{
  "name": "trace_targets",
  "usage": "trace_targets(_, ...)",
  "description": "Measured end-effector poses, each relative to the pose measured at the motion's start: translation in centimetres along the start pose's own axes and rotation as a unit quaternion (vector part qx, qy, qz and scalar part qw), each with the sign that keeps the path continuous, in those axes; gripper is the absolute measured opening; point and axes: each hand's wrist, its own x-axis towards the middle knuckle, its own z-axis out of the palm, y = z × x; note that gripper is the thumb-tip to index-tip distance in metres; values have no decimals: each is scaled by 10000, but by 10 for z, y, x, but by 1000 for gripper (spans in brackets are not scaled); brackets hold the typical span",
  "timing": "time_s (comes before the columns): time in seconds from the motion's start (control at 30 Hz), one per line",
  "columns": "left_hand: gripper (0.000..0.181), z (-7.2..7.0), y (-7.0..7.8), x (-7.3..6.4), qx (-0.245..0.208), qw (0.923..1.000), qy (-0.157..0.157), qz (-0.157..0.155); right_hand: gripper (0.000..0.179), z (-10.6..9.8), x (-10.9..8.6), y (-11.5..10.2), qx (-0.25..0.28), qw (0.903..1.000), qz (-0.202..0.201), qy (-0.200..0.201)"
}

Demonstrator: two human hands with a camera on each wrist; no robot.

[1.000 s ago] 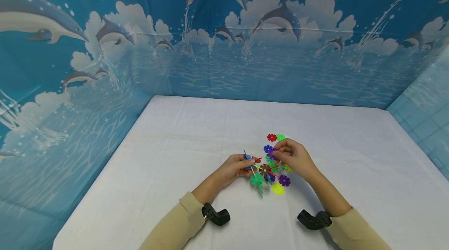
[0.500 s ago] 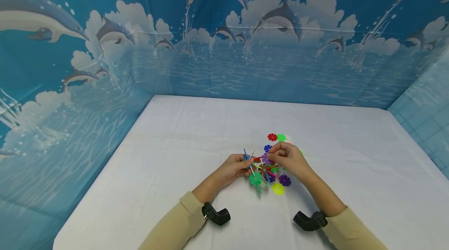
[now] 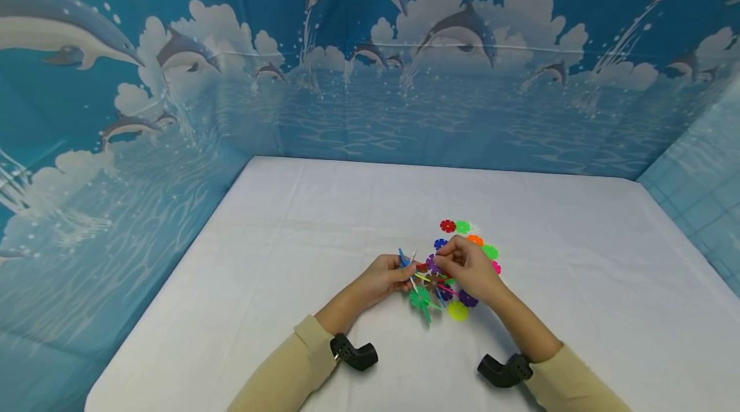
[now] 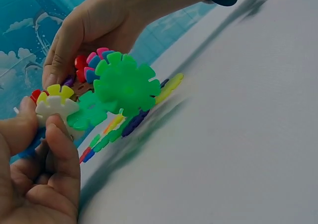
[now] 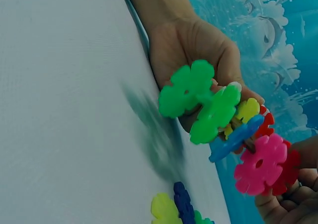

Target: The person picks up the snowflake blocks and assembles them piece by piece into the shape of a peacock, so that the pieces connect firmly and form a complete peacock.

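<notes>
My left hand grips a cluster of joined plastic snowflake discs between thumb and fingers, holding it above the table. Green, white, yellow, blue, red, pink and brown discs make up the cluster, slotted together at various angles. A purple snowflake disc is pinched by the thumb and fingertips of my right hand, right at the cluster's red disc. In the left wrist view the purple disc is mostly hidden behind the cluster. The right wrist view shows the cluster's pink disc close to my right fingers.
Loose discs lie flat on the white tablecloth around the hands: red, green, orange, blue, yellow and dark purple. A dolphin-print curtain stands behind the table.
My right hand has brought the purple disc left and slightly down to the cluster, uncovering orange, green and pink discs on the table. The left hand stays nearly in place.
</notes>
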Motion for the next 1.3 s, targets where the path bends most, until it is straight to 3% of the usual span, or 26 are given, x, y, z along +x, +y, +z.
trace_targets(0.13,29,-2,0,-1,220,9995,-215,56,11,2,-1,0,-128,9998,-144,-36)
trace_targets(0.4,27,-1,-2,-4,1060,9921,-535,412,9,2,1,-4,-462,9984,69,-316)
trace_targets(0.7,32,4,1,-5,813,9962,-231,214,13,-6,1,-2,-82,9975,193,-677)
trace_targets(0.87,32,7,1,-3,695,9973,-148,177,18,-17,-1,-1,-179,9970,257,-705)
trace_targets(1.07,29,7,1,-2,625,9979,-49,135,22,-39,-3,10,-338,9978,287,-501)
trace_targets(1.3,29,6,1,-3,650,9978,-49,130,28,-63,-8,22,-798,9933,832,-104)
